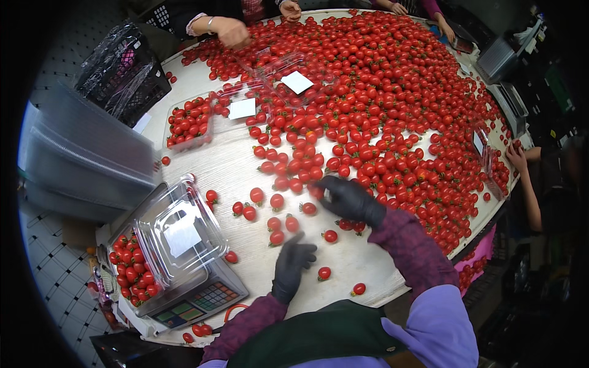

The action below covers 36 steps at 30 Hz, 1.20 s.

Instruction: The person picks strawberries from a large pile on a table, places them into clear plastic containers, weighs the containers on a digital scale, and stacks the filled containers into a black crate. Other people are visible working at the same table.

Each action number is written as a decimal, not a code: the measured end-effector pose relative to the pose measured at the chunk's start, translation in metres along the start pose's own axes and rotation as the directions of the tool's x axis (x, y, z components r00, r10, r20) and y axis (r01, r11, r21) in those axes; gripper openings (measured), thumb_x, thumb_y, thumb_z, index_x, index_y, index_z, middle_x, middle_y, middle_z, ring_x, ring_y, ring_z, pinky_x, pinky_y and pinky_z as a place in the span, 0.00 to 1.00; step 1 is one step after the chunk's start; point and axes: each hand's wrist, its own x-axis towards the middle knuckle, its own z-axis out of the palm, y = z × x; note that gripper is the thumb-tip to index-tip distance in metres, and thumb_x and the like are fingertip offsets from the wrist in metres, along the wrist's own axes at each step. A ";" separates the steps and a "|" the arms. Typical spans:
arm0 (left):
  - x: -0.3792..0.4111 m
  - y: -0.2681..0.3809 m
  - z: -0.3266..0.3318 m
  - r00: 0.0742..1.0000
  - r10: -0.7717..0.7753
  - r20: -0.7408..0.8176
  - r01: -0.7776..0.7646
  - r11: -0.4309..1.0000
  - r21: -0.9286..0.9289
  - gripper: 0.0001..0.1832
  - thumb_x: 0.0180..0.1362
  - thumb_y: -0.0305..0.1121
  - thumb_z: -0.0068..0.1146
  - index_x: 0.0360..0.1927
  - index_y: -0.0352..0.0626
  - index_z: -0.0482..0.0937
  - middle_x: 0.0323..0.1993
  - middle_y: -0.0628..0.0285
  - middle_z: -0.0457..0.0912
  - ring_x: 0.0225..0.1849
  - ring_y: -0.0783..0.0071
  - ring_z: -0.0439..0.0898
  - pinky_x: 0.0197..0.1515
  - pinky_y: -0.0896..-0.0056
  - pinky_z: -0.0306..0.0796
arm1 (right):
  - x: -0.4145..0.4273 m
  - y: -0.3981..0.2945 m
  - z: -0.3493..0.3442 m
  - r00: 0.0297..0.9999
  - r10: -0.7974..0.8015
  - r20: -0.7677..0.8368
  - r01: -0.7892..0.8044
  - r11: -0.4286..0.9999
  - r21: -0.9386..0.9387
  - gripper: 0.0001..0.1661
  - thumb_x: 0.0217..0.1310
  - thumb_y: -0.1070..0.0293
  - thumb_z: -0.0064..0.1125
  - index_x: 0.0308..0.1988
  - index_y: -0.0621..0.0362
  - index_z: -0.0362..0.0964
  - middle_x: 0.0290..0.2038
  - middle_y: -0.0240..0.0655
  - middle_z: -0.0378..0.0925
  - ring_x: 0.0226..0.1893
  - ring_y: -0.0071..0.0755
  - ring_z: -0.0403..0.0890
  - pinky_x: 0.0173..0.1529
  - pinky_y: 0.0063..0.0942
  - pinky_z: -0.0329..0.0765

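My right hand (pixel 352 198), in a black glove, reaches over the near edge of the cherry tomato pile (pixel 391 92). A blurred red tomato (pixel 316 190) is at its fingertips; whether the fingers grip it is unclear. My left hand (pixel 293 267), also gloved in black, hovers above the white table (pixel 221 165) with fingers apart and nothing in them. Several loose tomatoes (pixel 276 201) lie between the hands and the scale. To the left, a digital scale (pixel 214 294) bears a clear plastic clamshell (pixel 181 230), lid raised, with tomatoes (pixel 133 271) in its base.
A tomato-filled clamshell (pixel 189 123) stands beyond the scale, its lid folded back. Another clamshell (pixel 297 80) lies on the pile. Stacked clear containers (pixel 87 147) and a black crate (pixel 122 69) line the left. Other people's hands (pixel 232 33) work across the table and at the right (pixel 517 156).
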 end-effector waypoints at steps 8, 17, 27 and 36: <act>0.007 0.009 -0.008 0.987 -0.157 -0.026 0.155 0.986 -0.064 0.15 0.60 0.35 0.49 0.50 0.42 0.69 0.32 0.62 0.76 0.24 0.81 0.71 0.27 0.80 0.66 | 0.016 -0.001 -0.009 0.997 0.066 0.039 -0.065 0.997 -0.043 0.19 0.54 0.61 0.56 0.46 0.56 0.70 0.38 0.39 0.75 0.37 0.40 0.77 0.41 0.33 0.74; 0.003 -0.016 -0.010 0.900 0.394 0.186 -0.407 0.606 0.684 0.17 0.49 0.31 0.61 0.43 0.40 0.72 0.29 0.54 0.76 0.28 0.59 0.77 0.30 0.66 0.71 | 0.161 0.046 0.014 0.971 -0.184 -0.154 0.070 0.833 -0.548 0.19 0.50 0.65 0.55 0.44 0.58 0.68 0.45 0.40 0.70 0.46 0.45 0.71 0.50 0.39 0.67; 0.000 -0.018 -0.014 0.880 0.408 0.243 -0.454 0.575 0.681 0.20 0.48 0.28 0.59 0.46 0.44 0.69 0.31 0.57 0.75 0.29 0.60 0.77 0.30 0.67 0.71 | 0.074 0.071 -0.051 0.999 -0.044 -0.025 0.021 0.815 -0.579 0.19 0.51 0.63 0.55 0.46 0.50 0.71 0.42 0.38 0.72 0.44 0.46 0.72 0.46 0.40 0.69; 0.005 -0.014 -0.009 0.866 0.431 0.255 -0.482 0.580 0.657 0.19 0.49 0.29 0.59 0.46 0.41 0.71 0.28 0.58 0.75 0.24 0.64 0.76 0.27 0.69 0.70 | 0.075 0.058 -0.058 0.976 -0.044 -0.214 -0.109 0.750 -0.652 0.24 0.42 0.71 0.54 0.45 0.58 0.69 0.39 0.42 0.74 0.42 0.47 0.73 0.45 0.41 0.71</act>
